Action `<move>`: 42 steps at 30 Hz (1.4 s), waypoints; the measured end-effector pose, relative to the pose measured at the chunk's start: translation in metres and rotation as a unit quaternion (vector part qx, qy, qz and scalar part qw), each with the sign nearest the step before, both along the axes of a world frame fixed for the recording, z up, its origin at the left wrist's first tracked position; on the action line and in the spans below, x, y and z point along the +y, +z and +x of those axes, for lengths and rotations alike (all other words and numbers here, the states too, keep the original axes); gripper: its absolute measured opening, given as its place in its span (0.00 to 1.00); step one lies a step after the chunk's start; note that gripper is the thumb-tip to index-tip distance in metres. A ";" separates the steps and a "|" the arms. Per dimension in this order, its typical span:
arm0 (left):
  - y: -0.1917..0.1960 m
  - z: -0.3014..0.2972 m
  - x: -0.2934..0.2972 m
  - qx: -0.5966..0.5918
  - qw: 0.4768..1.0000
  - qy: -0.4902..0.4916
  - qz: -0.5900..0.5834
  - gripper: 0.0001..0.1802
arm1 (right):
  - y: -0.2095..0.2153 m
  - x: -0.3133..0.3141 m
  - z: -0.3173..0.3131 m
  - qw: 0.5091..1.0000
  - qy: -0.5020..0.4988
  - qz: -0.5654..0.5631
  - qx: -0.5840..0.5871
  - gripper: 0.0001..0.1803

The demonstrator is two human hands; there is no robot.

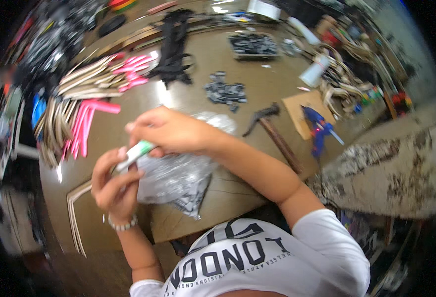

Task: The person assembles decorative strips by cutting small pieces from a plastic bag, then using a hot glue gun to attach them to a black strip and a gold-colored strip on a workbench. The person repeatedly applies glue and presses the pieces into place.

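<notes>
Indoor light, fairly bright, from overhead: white glare streaks on the surface (188, 94) far-center. Strong fisheye bend w/ black corners. Motion blur throughout, worst at left edge; soft focus.

So there's this small white tube with a green end (137, 152), tilted diagonally, green end pointing up-right, pinched at both ends by fingers. Right under it lies a crinkly clear plastic bag (176, 175) stuffed with dark bits, lying on the brown tabletop.
</notes>
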State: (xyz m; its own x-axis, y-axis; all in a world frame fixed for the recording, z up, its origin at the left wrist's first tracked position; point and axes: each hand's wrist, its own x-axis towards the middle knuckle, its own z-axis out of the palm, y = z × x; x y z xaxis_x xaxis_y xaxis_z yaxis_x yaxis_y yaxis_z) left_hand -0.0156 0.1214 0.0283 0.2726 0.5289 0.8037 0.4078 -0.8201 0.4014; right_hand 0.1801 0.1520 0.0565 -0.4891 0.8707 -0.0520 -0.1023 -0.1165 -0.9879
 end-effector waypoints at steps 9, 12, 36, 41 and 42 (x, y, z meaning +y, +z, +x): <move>0.013 0.020 -0.052 -0.168 0.893 -0.415 -0.044 0.12 | -0.008 -0.039 -0.042 0.963 0.258 -0.080 0.012 0.16; 0.022 0.023 -0.048 -0.229 0.884 -0.400 -0.078 0.15 | 0.001 -0.034 -0.020 0.981 0.168 0.095 -0.002 0.14; -0.045 -0.010 0.029 -0.515 0.463 -0.386 -0.609 0.09 | -0.066 -0.070 0.056 0.966 -0.168 -0.081 0.178 0.20; -0.048 -0.022 0.042 -0.568 0.405 -0.425 -0.577 0.12 | -0.080 -0.019 0.106 0.832 -0.056 -0.264 0.485 0.17; -0.048 -0.019 0.042 -0.566 0.414 -0.409 -0.584 0.12 | -0.075 -0.009 0.111 0.798 0.063 -0.243 0.547 0.17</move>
State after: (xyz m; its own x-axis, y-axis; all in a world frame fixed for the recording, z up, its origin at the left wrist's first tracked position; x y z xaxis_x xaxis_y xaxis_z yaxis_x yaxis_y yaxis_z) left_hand -0.0346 0.1634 -0.0201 0.5429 0.8397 -0.0122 -0.8061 0.5251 0.2731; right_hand 0.2911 0.1428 -0.0185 -0.5555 0.8181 0.1490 -0.8305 -0.5367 -0.1492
